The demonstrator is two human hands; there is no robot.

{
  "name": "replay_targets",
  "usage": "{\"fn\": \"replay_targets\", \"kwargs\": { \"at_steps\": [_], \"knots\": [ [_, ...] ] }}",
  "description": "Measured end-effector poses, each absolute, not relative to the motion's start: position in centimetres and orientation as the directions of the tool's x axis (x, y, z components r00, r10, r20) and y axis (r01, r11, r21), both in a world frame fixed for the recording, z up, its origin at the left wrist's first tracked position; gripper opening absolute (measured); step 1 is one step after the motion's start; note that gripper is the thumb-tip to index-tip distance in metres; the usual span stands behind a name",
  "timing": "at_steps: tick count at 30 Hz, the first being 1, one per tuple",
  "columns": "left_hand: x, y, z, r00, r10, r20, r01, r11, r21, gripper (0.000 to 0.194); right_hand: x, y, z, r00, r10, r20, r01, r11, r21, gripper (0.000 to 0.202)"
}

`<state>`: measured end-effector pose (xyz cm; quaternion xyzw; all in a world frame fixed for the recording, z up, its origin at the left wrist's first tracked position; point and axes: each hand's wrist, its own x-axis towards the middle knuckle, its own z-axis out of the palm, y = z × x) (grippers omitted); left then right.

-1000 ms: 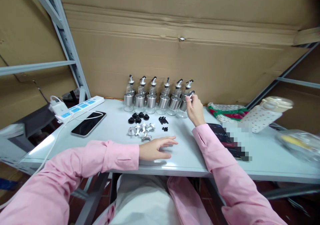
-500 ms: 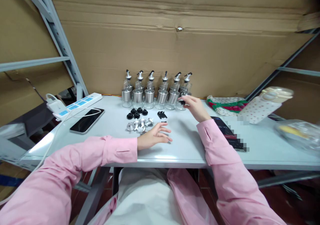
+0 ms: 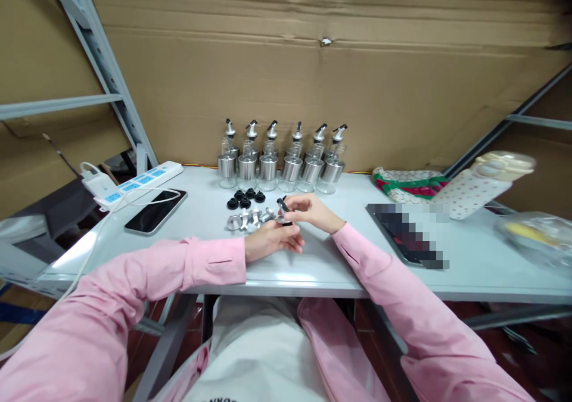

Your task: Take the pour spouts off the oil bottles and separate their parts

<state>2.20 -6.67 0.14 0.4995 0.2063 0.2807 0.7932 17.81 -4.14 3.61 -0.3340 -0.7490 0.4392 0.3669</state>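
A pour spout (image 3: 282, 216) with a silver body and a black lever is held between my two hands above the near part of the table. My right hand (image 3: 311, 210) pinches it from the right, near the lever. Closed around its lower end is my left hand (image 3: 271, 240), with thumb and fingers partly hiding the black base. Just left of the hands lie several silver spout parts (image 3: 243, 219) in a loose pile. Behind these sit several black stoppers (image 3: 245, 202). The small black levers seen earlier are covered by my right hand.
Glass bottles with steel sleeves (image 3: 268, 168) stand in rows at the back, the rear ones topped with spouts. Left are a power strip (image 3: 147, 178) and a phone (image 3: 156, 212). Right are another phone (image 3: 393, 235), a dotted tumbler (image 3: 473, 190), a patterned cloth (image 3: 409, 184) and a plastic-wrapped item (image 3: 531, 238).
My right hand has come from the rightmost front bottle toward me and leftward, to my left hand. My left hand, open before, has closed on the pour spout. The view has shifted slightly.
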Motion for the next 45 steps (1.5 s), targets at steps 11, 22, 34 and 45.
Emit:
{"fn": "replay_targets", "kwargs": {
  "at_steps": [11, 22, 34, 45],
  "knots": [
    [1.89, -7.05, 0.72, 0.802, 0.597, -0.019, -0.258, 0.376, 0.890, 0.053, 17.50, -4.60, 3.61, -0.469, 0.810, 0.352, 0.231, 0.497, -0.836, 0.040],
    [2.04, -6.78, 0.45, 0.807, 0.590, -0.030, -0.272, 0.416, 0.868, 0.056, 17.43, -4.63, 3.44, -0.438, 0.789, 0.431, 0.240, 0.565, -0.789, 0.037],
    [2.41, -6.83, 0.18, 0.760, 0.650, -0.016, -0.285, 0.354, 0.891, 0.047, 17.34, -4.92, 3.80, -0.438, 0.676, 0.593, 0.304, 0.732, -0.610, 0.031],
    [2.53, -6.59, 0.01, 0.771, 0.636, -0.031, -0.268, 0.368, 0.890, 0.034, 17.38, -4.94, 3.80, -0.498, 0.549, 0.671, 0.390, 0.833, -0.392, 0.027]
  ]
}}
